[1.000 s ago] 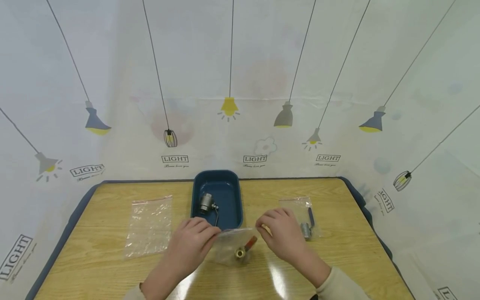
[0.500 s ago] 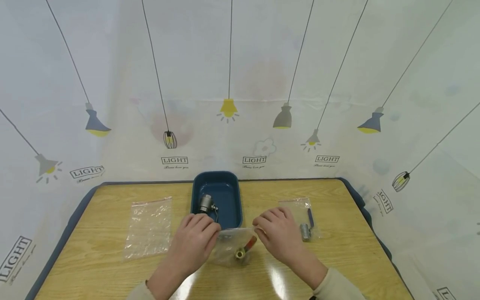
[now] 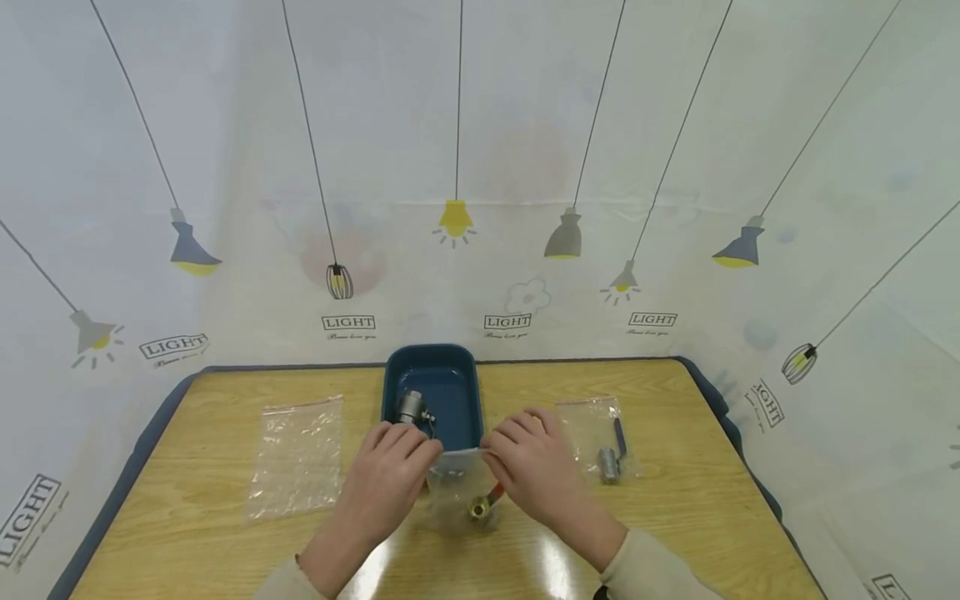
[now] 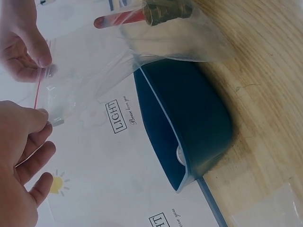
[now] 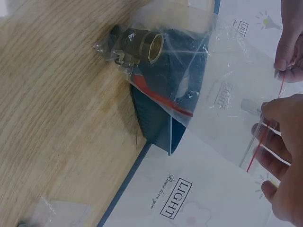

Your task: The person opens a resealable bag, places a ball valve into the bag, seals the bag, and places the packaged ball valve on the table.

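Observation:
Between both hands hangs a clear zip-lock bag point(image 5: 232, 71) with a red strip along its top. Inside it lies a brass ball valve point(image 5: 139, 46) with a red lever handle point(image 5: 161, 97). My left hand point(image 3: 390, 471) pinches the bag's top edge at its left end, thumb against fingers. With thumb and fingers my right hand point(image 3: 536, 467) pinches the same edge farther right, close to the left hand. In the head view the right hand covers the end of the red handle. Just behind the bag stands a blue tray point(image 4: 189, 109).
A silver ball valve point(image 3: 411, 407) lies in the blue tray. To the left, a flat clear zip-lock bag point(image 3: 296, 458) rests on the wooden table point(image 3: 187, 533). At right lies another bag point(image 3: 588, 417), with a grey, blue-handled valve point(image 3: 611, 463). A printed curtain point(image 3: 420, 125) rises behind.
My right hand has slid left along the bag's top edge toward the left hand, now overlapping the red handle. The left hand keeps its pinch in nearly the same spot.

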A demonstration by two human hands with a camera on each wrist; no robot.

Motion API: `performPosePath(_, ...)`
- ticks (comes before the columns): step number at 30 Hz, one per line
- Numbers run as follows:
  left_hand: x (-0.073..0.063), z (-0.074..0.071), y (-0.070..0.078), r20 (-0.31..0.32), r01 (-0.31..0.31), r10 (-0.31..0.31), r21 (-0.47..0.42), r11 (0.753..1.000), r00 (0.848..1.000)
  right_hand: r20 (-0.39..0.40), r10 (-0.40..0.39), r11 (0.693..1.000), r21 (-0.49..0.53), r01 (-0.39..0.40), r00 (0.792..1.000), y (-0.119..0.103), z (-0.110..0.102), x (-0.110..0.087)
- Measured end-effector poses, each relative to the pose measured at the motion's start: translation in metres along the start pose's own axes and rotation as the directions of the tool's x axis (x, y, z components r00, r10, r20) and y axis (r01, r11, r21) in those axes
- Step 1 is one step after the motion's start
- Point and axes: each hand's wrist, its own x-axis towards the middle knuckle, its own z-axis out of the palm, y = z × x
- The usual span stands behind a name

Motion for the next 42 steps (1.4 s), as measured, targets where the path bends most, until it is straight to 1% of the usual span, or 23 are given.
performPosePath(3,0.001,0.0,-0.001,0.008,0.004,-0.005,0.026,1.0,1.0,-0.017,-0.012,1.0,0.001,0.012,1.0,-0.002,0.005,0.002)
performPosePath(8,0.003,0.002,-0.002,0.006,0.012,-0.012,0.041,0.999,1.0,-0.03,-0.013,1.0,0.0,0.013,0.999,-0.003,0.008,0.003)
performPosePath(13,0.003,0.003,-0.003,0.018,0.022,-0.023,0.057,0.998,1.0,0.005,0.002,1.0,-0.015,-0.002,1.0,-0.004,0.008,0.004)
performPosePath(16,0.002,0.003,-0.004,0.006,0.031,-0.032,0.055,0.998,0.999,0.021,0.004,1.0,-0.014,-0.004,1.0,-0.004,0.007,0.005)
performPosePath(20,0.003,0.003,-0.005,-0.001,0.049,-0.049,0.052,0.997,0.999,0.014,0.002,1.0,-0.009,-0.002,1.0,-0.005,0.007,0.005)
performPosePath(26,0.003,0.002,-0.004,0.009,0.07,-0.071,0.052,0.996,0.997,0.003,0.013,1.0,0.002,-0.013,1.0,-0.006,0.006,0.006)
performPosePath(31,0.004,0.002,-0.004,0.0,0.071,-0.071,0.06,0.996,0.997,0.035,0.013,1.0,-0.006,-0.012,0.999,-0.007,0.004,0.007)
performPosePath(34,0.004,0.001,-0.003,0.005,0.07,-0.071,0.07,0.995,0.997,0.054,0.007,1.0,-0.005,-0.007,0.999,-0.011,0.004,0.01)
performPosePath(38,0.005,0.001,-0.002,0.008,0.069,-0.07,0.069,0.995,0.998,0.052,0.001,1.0,0.01,-0.001,0.999,-0.017,0.005,0.014)
performPosePath(42,0.005,0.002,-0.001,0.016,0.073,-0.074,0.066,0.995,0.997,0.035,-0.008,1.0,0.022,0.007,0.999,-0.022,0.007,0.018)
